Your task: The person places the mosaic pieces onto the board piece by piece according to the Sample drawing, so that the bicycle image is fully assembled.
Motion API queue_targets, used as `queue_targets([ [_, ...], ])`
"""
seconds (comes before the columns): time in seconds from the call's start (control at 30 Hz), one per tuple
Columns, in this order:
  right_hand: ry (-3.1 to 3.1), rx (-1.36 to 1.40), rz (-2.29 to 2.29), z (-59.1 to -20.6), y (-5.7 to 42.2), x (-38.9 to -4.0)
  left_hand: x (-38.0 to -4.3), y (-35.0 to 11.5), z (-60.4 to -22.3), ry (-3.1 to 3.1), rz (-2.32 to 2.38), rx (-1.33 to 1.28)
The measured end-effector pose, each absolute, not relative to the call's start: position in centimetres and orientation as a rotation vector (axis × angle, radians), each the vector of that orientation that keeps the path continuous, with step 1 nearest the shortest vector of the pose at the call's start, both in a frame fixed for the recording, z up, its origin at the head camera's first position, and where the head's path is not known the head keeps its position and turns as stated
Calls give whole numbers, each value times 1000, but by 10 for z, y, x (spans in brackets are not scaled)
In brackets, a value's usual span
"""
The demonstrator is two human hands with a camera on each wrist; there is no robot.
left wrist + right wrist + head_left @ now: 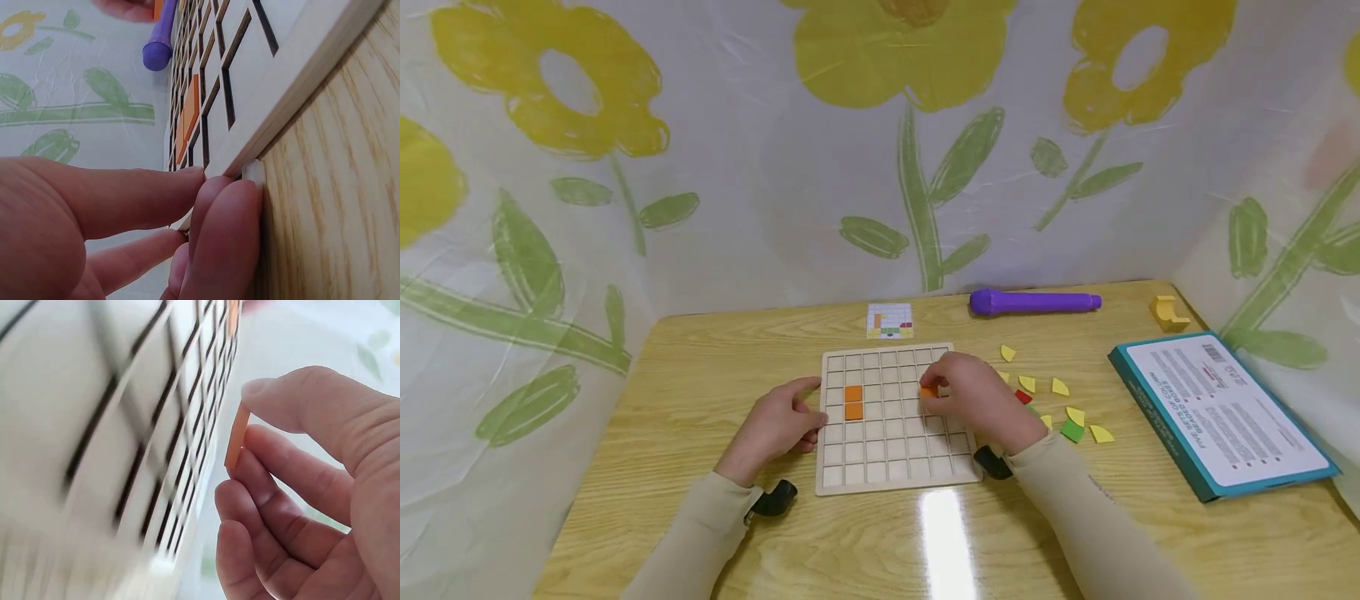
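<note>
A square wooden grid board (880, 452) lies on the table, and two orange square tiles (853, 402) sit in neighbouring cells near its left side. At the left edge is my left hand (777, 423); its thumb and curled fingertips (222, 215) grip the rim, as the left wrist view shows. Above the board's right part, my right hand (973, 396) pinches another orange tile (236, 434) between thumb and fingers. In the right wrist view this tile is tilted and apart from the cells. My right hand and forearm hide some loose pieces beside the board.
Yellow quarter-round pieces (1060, 387), a green tile (1072, 430) and a red tile (1023, 397) lie right of the board. Behind it are a pattern card (890, 321) and a purple microphone-shaped object (1037, 303). Farther right stand a teal-edged box (1232, 417) and a yellow block (1168, 314).
</note>
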State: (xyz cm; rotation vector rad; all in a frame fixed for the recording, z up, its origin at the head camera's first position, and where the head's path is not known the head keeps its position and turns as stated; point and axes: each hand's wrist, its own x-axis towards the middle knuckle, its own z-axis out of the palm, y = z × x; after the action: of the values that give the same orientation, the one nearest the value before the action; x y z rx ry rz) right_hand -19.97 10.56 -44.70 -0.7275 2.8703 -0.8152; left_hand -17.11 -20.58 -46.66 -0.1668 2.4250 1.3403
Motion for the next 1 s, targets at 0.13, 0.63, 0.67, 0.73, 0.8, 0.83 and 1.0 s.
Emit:
queue_targets([
  [0.13, 2847, -752, -771, -448, 76, -197, -170, -206, -466, 2430, 1339, -164],
  [0.63, 2792, -971, -729, -458, 17, -181, -171, -209, -466, 2450, 1317, -160],
  [0.67, 2794, -973, -728, -460, 16, -181, -171, -209, -466, 2448, 1315, -161],
  [0.73, 2803, -971, -723, -463, 14, -180, -172, -208, -466, 2445, 1314, -163],
  [0.8, 2817, -972, -710, -465, 12, -179, -172, -207, -466, 2445, 1309, -165],
  [0.83, 2825, -976, -701, -466, 11, -179, -172, -206, -466, 2446, 1309, -167],
  [1.0, 2855, -1008, -665, -467, 8, -177, -172, -206, -466, 2453, 1309, -177],
])
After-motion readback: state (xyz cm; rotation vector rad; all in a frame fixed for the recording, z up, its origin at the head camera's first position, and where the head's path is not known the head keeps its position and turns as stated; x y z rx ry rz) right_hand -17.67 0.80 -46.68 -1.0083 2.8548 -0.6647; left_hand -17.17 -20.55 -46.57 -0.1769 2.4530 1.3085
